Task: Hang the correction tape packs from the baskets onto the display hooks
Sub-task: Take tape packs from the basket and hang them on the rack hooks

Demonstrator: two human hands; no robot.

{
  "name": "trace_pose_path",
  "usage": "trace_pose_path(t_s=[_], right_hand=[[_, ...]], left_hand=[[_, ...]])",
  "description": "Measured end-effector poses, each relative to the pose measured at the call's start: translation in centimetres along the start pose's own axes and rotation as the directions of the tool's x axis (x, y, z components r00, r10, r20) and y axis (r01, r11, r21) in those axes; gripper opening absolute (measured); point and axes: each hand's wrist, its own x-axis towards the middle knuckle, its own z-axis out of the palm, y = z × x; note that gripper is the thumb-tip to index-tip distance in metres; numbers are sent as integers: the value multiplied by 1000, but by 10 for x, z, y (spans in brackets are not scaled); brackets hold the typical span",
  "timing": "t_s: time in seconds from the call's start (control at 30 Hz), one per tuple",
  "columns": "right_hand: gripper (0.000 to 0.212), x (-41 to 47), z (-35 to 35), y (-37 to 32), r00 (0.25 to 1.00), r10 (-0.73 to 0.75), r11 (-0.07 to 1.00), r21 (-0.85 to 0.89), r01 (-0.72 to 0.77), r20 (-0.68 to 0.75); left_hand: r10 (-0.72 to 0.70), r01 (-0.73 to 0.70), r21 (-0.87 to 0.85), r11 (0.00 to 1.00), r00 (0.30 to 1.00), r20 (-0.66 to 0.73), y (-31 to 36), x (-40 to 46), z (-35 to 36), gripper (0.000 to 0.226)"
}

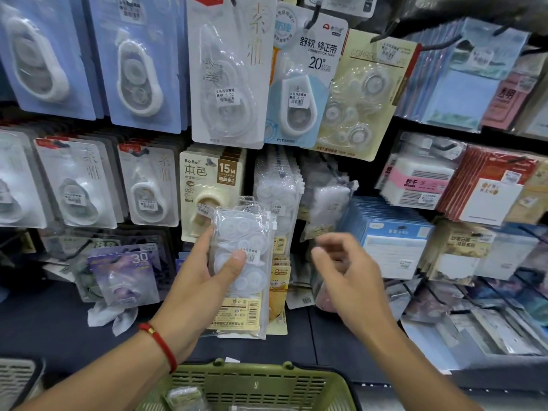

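While the clear bag of correction tape refills (241, 262) is gripped upright in the left hand (204, 271), thumb across its front and fingers behind, the hang hole at its top should be found and squared to a hook. Just right of it, matching bags (277, 191) hang on the display, which likely marks the target hook. The right hand (347, 271), blurred, loosely curled and apparently empty, is best used to guide the top edge. Below, more packs (185, 396) lie in the green basket (261, 381).

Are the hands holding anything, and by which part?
Left hand grips the clear plastic correction tape packs around their middle, thumb in front. Right hand holds nothing.
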Motion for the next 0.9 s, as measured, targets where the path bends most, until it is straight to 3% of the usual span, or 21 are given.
trace_pose_path(t_s=[0.03, 0.1, 0.17, 0.27, 0.33, 0.43, 0.63, 0.77, 0.9], right_hand=[[11, -6, 6, -6, 992, 4, 999, 52, -11, 122], [33, -19, 19, -11, 959, -22, 997, 77, 0, 283], [45, -29, 31, -11, 945, -23, 997, 77, -2, 326], [35, -29, 36, -10, 931, -1, 981, 181, -70, 366], [27, -25, 33, -10, 925, -14, 959, 268, -95, 380], [20, -22, 27, -9, 953, 11, 936, 331, -116, 304], [13, -4, 4, -4, 979, 202, 821, 543, -174, 8], [9, 11, -14, 1, 973, 212, 844, 519, -134, -94], [11, 17, -20, 9, 980, 172, 884, 455, -107, -104]], left_hand=[[-6, 6, -8, 1000, 1000, 1, -1, -1, 1, 54], [-23, 23, 3, 1000, 1000, 13, 0, -4, 4, 58], [-28, 27, 36, 999, 999, 43, 1, -7, 7, 62], [-28, 27, 12, 1000, 998, 52, 0, -8, 7, 65], [-32, 34, -42, 999, 998, 47, 0, -5, 5, 54], [-103, 108, -172, 979, 994, 37, -2, 3, 3, 36], [-110, 110, -99, 989, 994, 2, -10, 8, -2, 57], [-98, 101, -104, 989, 995, 28, -11, 8, -2, 60], [-90, 91, -96, 991, 996, 21, -10, 7, 0, 60]])
